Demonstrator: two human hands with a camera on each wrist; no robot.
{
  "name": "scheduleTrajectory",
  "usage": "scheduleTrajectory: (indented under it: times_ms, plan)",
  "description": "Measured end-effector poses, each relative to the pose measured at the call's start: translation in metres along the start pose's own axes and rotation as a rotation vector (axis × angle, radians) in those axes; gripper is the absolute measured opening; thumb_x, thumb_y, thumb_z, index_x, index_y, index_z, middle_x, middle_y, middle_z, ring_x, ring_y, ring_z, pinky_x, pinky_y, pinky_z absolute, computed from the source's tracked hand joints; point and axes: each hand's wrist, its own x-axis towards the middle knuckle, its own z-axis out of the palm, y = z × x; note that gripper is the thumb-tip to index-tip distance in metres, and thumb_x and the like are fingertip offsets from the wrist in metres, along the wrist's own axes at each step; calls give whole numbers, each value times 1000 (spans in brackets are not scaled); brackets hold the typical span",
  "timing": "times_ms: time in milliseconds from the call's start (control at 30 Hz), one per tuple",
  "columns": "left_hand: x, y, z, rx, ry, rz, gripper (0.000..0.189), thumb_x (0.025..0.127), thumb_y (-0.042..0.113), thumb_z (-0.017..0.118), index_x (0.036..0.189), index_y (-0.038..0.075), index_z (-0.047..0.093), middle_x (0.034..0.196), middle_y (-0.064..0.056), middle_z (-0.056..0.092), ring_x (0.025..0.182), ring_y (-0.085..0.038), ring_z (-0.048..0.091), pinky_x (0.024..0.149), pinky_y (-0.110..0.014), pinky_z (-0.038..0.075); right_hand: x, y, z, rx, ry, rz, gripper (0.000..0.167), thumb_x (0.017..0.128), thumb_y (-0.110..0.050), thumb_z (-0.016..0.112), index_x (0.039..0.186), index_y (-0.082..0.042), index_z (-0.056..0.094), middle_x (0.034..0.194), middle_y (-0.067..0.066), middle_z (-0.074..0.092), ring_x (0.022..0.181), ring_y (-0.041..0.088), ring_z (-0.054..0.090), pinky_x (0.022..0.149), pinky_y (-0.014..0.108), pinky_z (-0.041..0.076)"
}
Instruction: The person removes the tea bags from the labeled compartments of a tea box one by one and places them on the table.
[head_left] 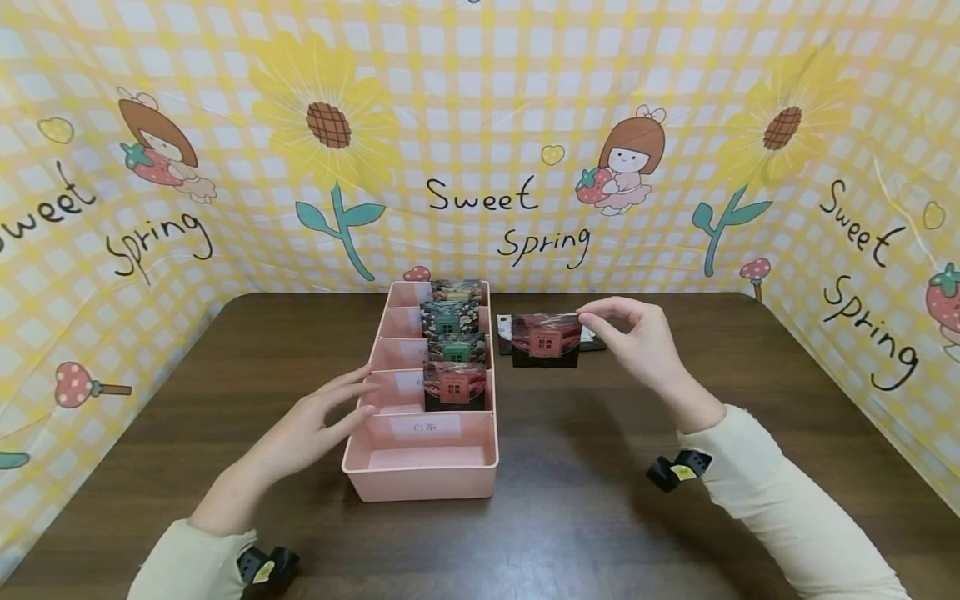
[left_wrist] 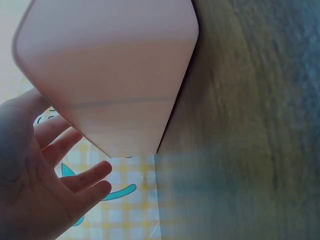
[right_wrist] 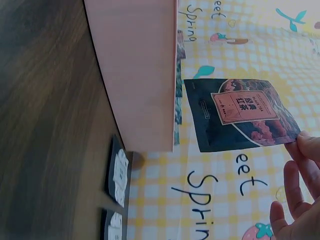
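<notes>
My right hand (head_left: 633, 346) pinches a tea bag packet (head_left: 545, 342) by its upper corner, between thumb and fingers. The packet is dark with a red label, and "BLACK TEA" reads on it in the right wrist view. It hangs upright to the right of a pink divided box (head_left: 420, 483). On the box's left rim rest the fingers of my left hand (head_left: 307, 429), loosely spread. A similar red-labelled packet (head_left: 455, 387) stands in the second compartment from the front. Behind it, green-labelled packets (head_left: 453, 348) and others stand in the farther compartments.
More packets (right_wrist: 118, 172) lie on the table right of the box, partly behind the held one. A white paper label (head_left: 425, 427) marks the front compartment, which shows its bare floor. A yellow checked cloth (head_left: 480, 125) hangs behind the brown table (head_left: 600, 517).
</notes>
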Motion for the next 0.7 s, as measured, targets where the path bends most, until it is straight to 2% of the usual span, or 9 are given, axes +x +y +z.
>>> scheduleTrajectory:
  times_ms: [167,333,400,567,633,700]
  plan:
    - [0,2,0,-5,4,12,37,95,28,54,128,11,57,147,-14,40,133,-38,39,103,-58,36,0,6,-8,-6,30,-6,17,88,-18,65,95,-4,71,90,-2,72,85,-11,59,78,11,48]
    - [-1,1,0,-3,6,7,37,95,29,54,128,11,57,147,-14,40,133,-38,39,103,-57,36,1,16,-16,-29,46,-9,17,88,-16,65,96,-2,71,93,8,72,88,-13,57,82,11,46]
    - [-1,1,0,-1,5,7,37,95,29,54,127,10,57,147,-15,39,132,-38,39,103,-57,36,2,21,-19,-38,47,-4,17,88,-15,64,96,-2,71,93,6,72,88,-14,56,83,10,45]
    - [0,-1,1,0,1,1,39,95,29,54,128,9,56,147,-15,39,133,-38,38,103,-57,35,3,31,-25,-44,56,-15,13,87,-8,64,95,1,70,83,-24,63,84,-16,55,80,5,43]
    - [0,-2,1,-4,0,-3,39,95,30,54,128,9,56,148,-14,38,133,-38,38,104,-57,35,3,30,-28,-42,59,-26,13,87,-3,63,95,5,69,81,-30,58,82,-16,55,78,3,43]
    - [0,-2,1,-6,-2,-5,39,95,30,54,128,9,56,148,-14,38,133,-38,38,104,-57,35,2,24,-30,-29,61,-33,12,87,1,61,94,10,67,80,-31,57,80,-16,54,76,2,43]
